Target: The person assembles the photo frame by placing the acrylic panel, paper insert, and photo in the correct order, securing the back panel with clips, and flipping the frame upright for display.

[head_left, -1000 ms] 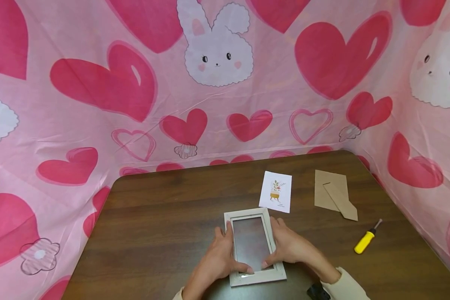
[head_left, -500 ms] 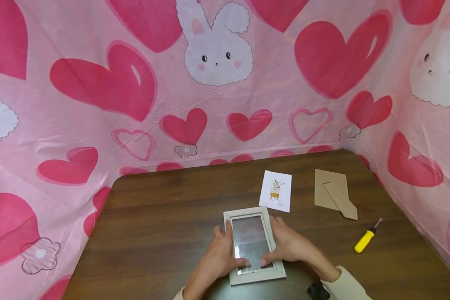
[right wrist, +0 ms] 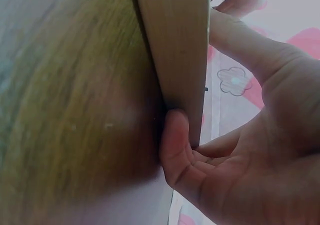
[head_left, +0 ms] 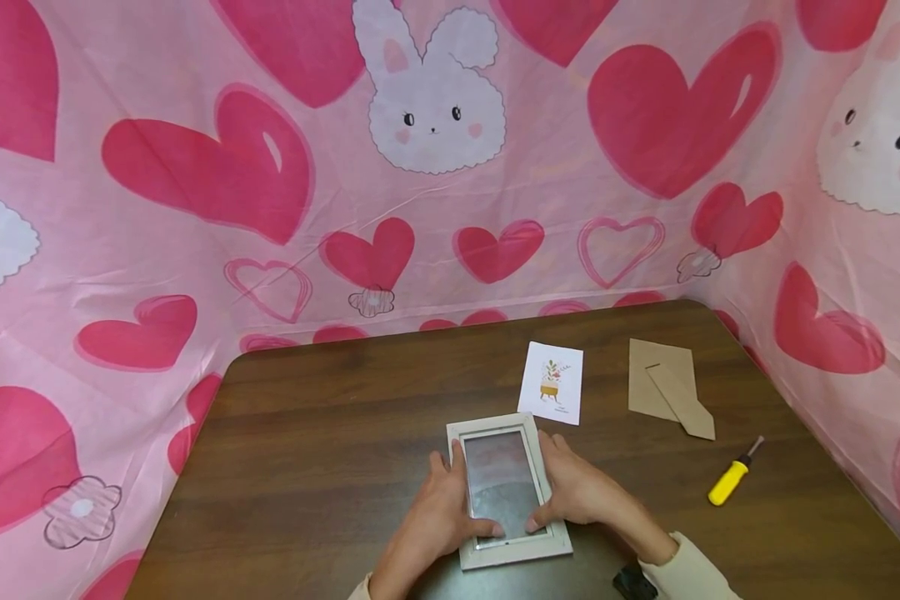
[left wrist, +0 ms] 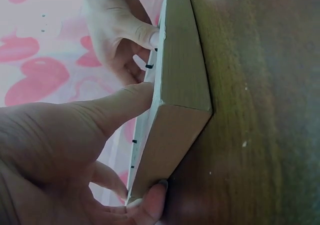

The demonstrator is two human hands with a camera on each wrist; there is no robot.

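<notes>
A pale wooden picture frame lies near the front of the table, with a clear pane inside its opening. My left hand grips its left side, fingers along the outer edge and thumb over the pane's lower part. On the opposite side my right hand holds the frame the same way, its thumb near the lower right inner corner. Small black tabs stick out along the inner rim in the left wrist view. In the right wrist view, a curled fingertip presses the frame's outer side close to the tabletop.
Just behind the frame lies a white card with a potted plant drawing. Farther right are a brown backing board with a stand leg and a yellow-handled screwdriver. Pink heart-patterned cloth surrounds the brown table.
Both thumbs have shifted slightly over the pane's lower part. A bright glint at the pane's lower left half a second ago has faded. The frame has hardly moved.
</notes>
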